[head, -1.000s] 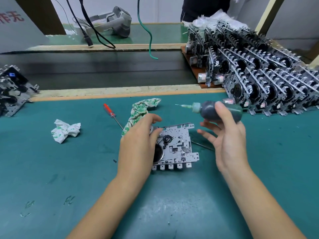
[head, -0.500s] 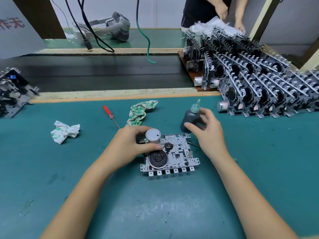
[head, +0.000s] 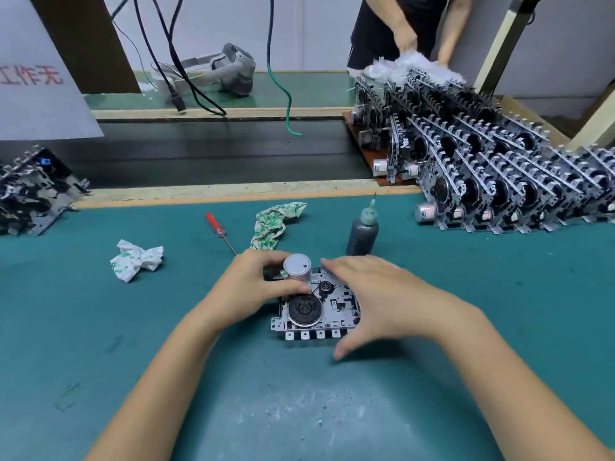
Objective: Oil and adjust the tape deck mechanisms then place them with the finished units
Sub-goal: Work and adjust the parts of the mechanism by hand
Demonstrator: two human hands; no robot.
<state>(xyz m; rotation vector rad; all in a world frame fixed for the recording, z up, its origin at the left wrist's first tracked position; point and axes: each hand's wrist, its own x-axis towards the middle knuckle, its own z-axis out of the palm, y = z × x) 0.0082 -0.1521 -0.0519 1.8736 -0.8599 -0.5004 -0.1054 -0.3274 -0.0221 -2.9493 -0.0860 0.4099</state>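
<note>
The green counter is seen from above, and the biggest thing on it is the stack of finished units, lined up on edge at the far right. A smaller pile of units is seen at the far left edge. Between them, close to the person, one deck is laid flat, with its black wheel and silver motor can facing up.

A second ago the oil bottle was held in the air by the right hand, tipped sideways. Now it is stood upright on the counter, just behind the deck, and it is let go. From this it can be judged that the oiling is done for this deck.

The right hand is now spread over the right side of the deck with its fingers nearly straight and thumb stuck out below; nothing is gripped by it yet. The left hand is kept on the deck's left end, with fingers curled beside the motor can and the thumb pressed on the plate.

The adjusting is likely the step now being started, and the deck is not yet put with the finished units.

A red screwdriver, a green-and-white rag and a crumpled tissue are left lying behind the deck, untouched.
</note>
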